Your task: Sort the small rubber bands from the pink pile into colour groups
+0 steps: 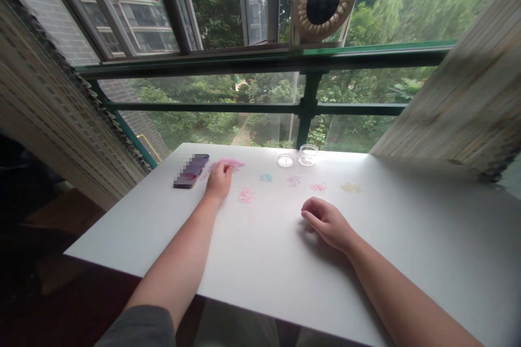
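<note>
My left hand is at a loose pile of pink pieces at the back left, its fingers pinched together; what they hold is too small to make out. My right hand hovers just above the white table with fingers curled, its contents hidden. Between and beyond the hands lie small separate groups: a pink one, a blue one, a pale pink one, a brighter pink one and a yellow one.
A phone lies left of my left hand. Near the back edge of the white table are a clear round lid and a clear round container. Behind stand a green railing and a round fan; curtains hang at both sides.
</note>
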A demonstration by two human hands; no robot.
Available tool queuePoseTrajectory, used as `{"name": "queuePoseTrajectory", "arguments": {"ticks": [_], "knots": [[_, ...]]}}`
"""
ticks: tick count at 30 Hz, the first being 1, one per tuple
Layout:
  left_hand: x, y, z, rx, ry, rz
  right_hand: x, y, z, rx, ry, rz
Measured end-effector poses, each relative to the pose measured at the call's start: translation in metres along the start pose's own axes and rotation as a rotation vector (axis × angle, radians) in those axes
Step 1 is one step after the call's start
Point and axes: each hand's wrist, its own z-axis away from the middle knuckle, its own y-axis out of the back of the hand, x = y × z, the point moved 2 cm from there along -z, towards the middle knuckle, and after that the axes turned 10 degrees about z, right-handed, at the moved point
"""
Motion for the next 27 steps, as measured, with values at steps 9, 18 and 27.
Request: {"name": "queuePoseTrajectory", "arguments": {"ticks": [9,18,27], "knots": [[0.103,-0.048,0.068,-0.439,-0.175,0.452,-0.001,-0.002,0.0,0.037,0.047,-0.07],[0.123,-0.061,0.076,-0.468,-0.131,0.522,0.0,-0.005,-0.002,0.078,0.032,-0.163],[0.137,-0.077,0.079,-0.48,-0.136,0.606,-0.002,0.001,-0.004,0.2,0.044,-0.229]]}}
